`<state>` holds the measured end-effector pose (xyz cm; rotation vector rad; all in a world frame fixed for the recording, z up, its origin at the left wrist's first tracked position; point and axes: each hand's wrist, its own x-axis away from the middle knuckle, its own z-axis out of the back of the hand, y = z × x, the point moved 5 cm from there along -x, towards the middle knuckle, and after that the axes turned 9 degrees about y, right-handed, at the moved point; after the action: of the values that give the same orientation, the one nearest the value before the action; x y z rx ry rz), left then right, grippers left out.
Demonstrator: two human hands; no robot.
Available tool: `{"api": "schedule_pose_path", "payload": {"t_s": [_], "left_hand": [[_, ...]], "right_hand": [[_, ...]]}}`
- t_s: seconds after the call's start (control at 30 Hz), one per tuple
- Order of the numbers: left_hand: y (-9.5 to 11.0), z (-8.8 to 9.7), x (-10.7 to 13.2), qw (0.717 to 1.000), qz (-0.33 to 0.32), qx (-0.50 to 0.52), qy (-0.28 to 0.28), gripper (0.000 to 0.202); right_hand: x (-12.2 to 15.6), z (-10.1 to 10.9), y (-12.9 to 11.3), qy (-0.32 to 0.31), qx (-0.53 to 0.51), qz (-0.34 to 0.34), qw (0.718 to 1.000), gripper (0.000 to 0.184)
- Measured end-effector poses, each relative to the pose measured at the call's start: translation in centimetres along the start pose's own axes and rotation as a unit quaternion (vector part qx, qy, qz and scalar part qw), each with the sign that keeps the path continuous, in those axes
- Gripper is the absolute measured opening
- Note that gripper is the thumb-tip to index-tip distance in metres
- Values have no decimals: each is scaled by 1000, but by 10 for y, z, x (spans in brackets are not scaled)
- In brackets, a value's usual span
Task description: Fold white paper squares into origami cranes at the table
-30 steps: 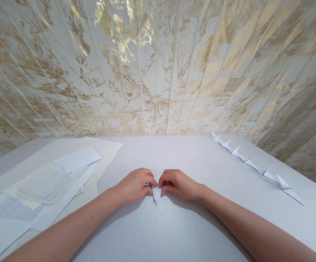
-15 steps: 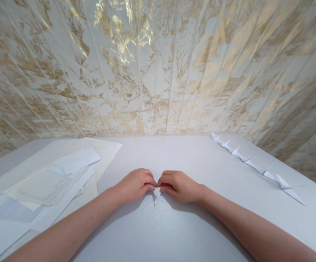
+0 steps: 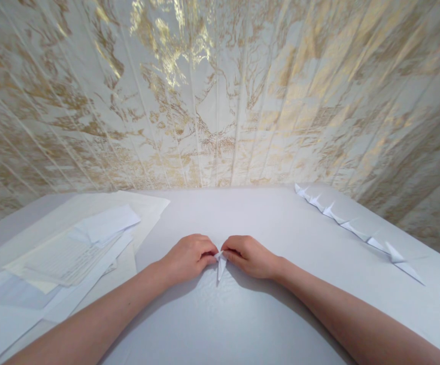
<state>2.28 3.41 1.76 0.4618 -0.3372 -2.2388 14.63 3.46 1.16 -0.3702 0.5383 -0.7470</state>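
**Two Hands Pinch a Small Folded White Paper** [image 3: 221,268]

A person's left hand [image 3: 190,257] and right hand [image 3: 251,257] meet at the middle of a pale surface [image 3: 243,213], each pinching the upper part of the folded piece between thumb and fingers, one from either side. The paper sits between the fingertips, its narrow point directed toward the wearer of the camera; whether that tip touches the surface is hard to tell. Both bare forearms reach in from the near corners of the view.

To the right, well apart from the hands, a row of folded white paper figures [image 3: 375,245] runs along the surface near its right edge (the far ones overlap too closely to count with confidence). The nearest figure raises one pointed fin.

To the left lie overlapping loose papers [image 3: 149,205], among them a sheet with lines of writing [image 3: 62,261], too small to read, and a creased white sheet [image 3: 109,223] on top. Behind the surface rises a white backdrop [image 3: 205,111] patterned in gold.
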Motion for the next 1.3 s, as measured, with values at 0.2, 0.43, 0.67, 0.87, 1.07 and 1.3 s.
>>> {"api": "schedule_pose_path", "payload": {"t_s": [0.2, 0.43, 0.67, 0.87, 1.07, 1.3], "left_hand": [[1, -3, 2, 997, -40, -47, 37, 19], [5, -5, 6, 993, -83, -59, 52, 23], [10, 1, 8, 995, -57, -66, 39, 11], [16, -4, 9, 986, -95, -122, 57, 6], [25, -11, 13, 970, -166, -172, 52, 19], [0, -7, 3, 996, 51, 27, 66, 11]], "right_hand": [[-1, 0, 1, 10, 1, -14, 1000, 16], [1, -1, -2, 5, 4, -13, 1000, 11], [2, -1, -3, 9, 0, -11, 1000, 16], [2, -1, -3, 5, 14, 3, 1000, 14], [3, 0, -4, -23, 20, 26, 999, 13], [1, 0, 1, -18, 20, -33, 999, 8]]}}
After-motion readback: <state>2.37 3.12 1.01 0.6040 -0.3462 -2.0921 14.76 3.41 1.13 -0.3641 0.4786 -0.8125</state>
